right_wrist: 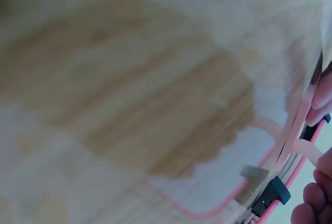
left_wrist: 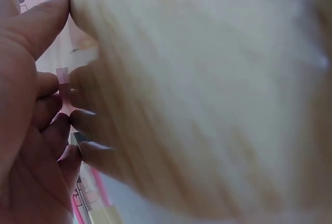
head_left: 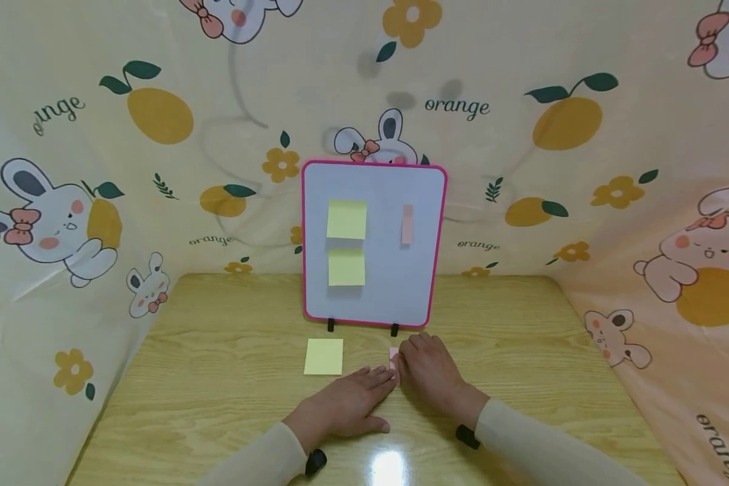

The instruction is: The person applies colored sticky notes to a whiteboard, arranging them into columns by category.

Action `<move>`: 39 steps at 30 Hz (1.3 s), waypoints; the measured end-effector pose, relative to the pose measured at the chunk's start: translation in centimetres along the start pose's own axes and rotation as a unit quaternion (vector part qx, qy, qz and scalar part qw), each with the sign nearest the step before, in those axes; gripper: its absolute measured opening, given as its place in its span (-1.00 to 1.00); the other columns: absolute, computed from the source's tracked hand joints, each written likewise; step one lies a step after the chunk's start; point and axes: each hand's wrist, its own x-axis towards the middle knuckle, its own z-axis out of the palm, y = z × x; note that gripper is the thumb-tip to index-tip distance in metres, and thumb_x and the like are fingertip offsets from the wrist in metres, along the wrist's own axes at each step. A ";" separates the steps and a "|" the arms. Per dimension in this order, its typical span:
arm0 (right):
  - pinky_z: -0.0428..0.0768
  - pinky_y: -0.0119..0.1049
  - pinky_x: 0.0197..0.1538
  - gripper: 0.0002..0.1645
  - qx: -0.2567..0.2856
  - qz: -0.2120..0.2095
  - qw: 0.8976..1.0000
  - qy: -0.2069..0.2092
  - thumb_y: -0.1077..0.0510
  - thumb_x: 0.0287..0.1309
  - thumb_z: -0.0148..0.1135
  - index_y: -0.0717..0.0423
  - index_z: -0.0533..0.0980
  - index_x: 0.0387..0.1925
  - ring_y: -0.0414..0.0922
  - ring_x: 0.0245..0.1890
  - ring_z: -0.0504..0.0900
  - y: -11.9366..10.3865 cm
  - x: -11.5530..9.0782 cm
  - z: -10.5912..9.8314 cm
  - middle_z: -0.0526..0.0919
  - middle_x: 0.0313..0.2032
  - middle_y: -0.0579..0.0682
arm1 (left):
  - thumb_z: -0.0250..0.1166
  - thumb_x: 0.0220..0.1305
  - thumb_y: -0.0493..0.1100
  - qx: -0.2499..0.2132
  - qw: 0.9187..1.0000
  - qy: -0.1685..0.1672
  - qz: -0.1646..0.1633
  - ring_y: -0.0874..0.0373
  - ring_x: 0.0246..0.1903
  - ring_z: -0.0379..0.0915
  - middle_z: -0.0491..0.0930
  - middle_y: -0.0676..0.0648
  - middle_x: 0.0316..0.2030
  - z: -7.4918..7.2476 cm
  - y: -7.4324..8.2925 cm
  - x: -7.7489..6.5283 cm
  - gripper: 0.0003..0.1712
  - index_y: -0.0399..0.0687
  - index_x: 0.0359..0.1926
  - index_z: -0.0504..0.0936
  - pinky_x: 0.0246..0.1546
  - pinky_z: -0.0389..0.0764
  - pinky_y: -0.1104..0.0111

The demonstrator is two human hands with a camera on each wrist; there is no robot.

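A narrow pink sticky-note pad [head_left: 392, 360] lies on the table just in front of the whiteboard [head_left: 384, 270]. My left hand [head_left: 349, 403] lies flat with its fingers extended, the fingertips at the pad's near end. From the right, my right hand [head_left: 433, 371] pinches a pink sticky note [right_wrist: 307, 149], which curls upward from the pad in the right wrist view. Most of the pad is hidden by the hands. To the left lies a square yellow sticky-note pad [head_left: 324, 357].
On the whiteboard are two yellow notes, an upper yellow note [head_left: 347, 219] and a lower yellow note [head_left: 346, 268], with a pink strip [head_left: 407, 225] at the right. Black feet [head_left: 331, 325] support the board. A patterned cloth [head_left: 364, 74] surrounds the wooden table [head_left: 231, 364] at back and sides.
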 end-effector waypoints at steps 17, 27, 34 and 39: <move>0.49 -0.21 -0.32 -0.84 -0.018 0.010 0.999 0.046 0.21 0.22 0.48 0.13 0.59 -0.32 -0.02 -0.34 0.55 1.8 1.5 -0.2 0.60 -0.40 -0.01 | 0.13 0.54 0.34 -0.022 1.000 -0.007 0.001 0.07 0.63 0.07 0.17 -0.10 0.64 0.0 0.0 0.0 -0.08 -0.12 0.63 0.22 0.64 0.20 0.18; 0.51 -0.17 -0.28 -0.86 0.016 0.049 0.997 0.063 0.21 0.27 0.46 0.14 0.60 -0.31 0.01 -0.30 0.58 2.8 2.3 -1.8 0.64 -0.36 0.01 | 0.13 0.53 0.34 -0.035 0.999 -0.006 0.003 0.08 0.63 0.06 0.15 -0.08 0.64 0.3 -0.2 0.0 -0.09 -0.10 0.63 0.22 0.64 0.19 0.18; 0.60 -0.11 -0.26 -0.87 0.003 0.028 0.990 0.136 0.23 0.26 0.45 0.18 0.61 -0.28 0.06 -0.26 0.62 3.5 3.9 -3.4 0.66 -0.34 0.06 | 0.13 0.53 0.35 -0.048 0.999 -0.010 -0.001 0.09 0.64 0.04 0.13 -0.07 0.65 0.5 -0.3 0.0 -0.08 -0.07 0.64 0.21 0.65 0.16 0.18; 0.57 -0.09 -0.28 -0.89 -0.025 -0.009 0.978 0.207 0.25 0.28 0.38 0.20 0.58 -0.28 0.08 -0.26 0.61 4.4 5.6 -4.2 0.65 -0.33 0.09 | 0.13 0.53 0.35 -0.050 0.999 -0.010 -0.004 0.08 0.64 0.03 0.13 -0.07 0.65 0.5 -0.4 0.0 -0.08 -0.07 0.64 0.20 0.66 0.14 0.18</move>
